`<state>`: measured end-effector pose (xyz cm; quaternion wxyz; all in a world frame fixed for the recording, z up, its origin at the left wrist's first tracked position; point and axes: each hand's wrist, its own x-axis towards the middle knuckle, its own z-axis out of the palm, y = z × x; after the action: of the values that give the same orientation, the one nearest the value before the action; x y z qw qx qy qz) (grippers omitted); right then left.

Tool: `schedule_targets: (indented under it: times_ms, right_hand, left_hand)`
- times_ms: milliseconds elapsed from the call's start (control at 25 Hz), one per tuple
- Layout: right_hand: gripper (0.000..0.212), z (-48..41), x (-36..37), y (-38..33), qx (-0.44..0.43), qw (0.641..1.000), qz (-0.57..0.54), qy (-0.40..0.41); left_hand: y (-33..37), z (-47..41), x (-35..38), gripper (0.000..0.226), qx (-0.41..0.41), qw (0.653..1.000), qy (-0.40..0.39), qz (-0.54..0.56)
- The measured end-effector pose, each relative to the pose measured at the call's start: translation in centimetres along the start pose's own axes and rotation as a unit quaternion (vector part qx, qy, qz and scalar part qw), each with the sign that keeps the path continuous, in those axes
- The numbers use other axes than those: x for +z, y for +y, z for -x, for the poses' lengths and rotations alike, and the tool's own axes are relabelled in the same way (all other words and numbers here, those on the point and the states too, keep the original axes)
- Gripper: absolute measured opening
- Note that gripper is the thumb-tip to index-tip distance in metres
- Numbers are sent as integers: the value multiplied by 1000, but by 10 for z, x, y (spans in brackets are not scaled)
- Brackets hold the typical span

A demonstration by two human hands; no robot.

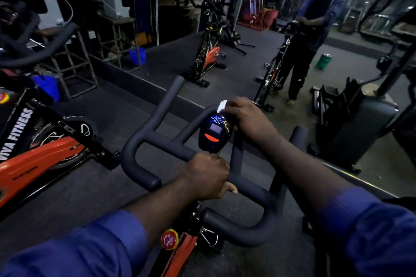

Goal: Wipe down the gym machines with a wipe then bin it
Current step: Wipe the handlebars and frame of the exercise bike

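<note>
I stand over an orange exercise bike with black padded handlebars [144, 141]. Its small black console [214, 133] sits at the centre of the bars. My right hand [246, 119] holds a white wipe [221, 105] against the top right edge of the console. My left hand [208, 175] grips the centre bar just below the console. Both sleeves are blue.
A wall mirror ahead reflects me, the bikes and a green bin [323, 60]. A second orange bike [40, 146] marked VIVA FITNESS stands close on the left. A metal stand [74, 67] and blue bucket [48, 87] are behind it. A dark machine [355, 119] stands at right.
</note>
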<state>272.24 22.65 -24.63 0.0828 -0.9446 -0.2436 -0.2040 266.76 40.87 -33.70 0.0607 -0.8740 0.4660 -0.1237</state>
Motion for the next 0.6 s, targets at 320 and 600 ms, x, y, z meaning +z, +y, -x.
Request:
schedule_targets:
  times_ms: [320, 600]
  right_hand:
    - [17, 79, 10, -18, 151, 980, -55, 120]
    - [22, 14, 24, 6, 290, 931, -184, 125]
  left_hand:
    - [4, 3, 0, 59, -22, 999, 20, 11]
    - [1, 3, -7, 60, -16, 1000, 17, 12]
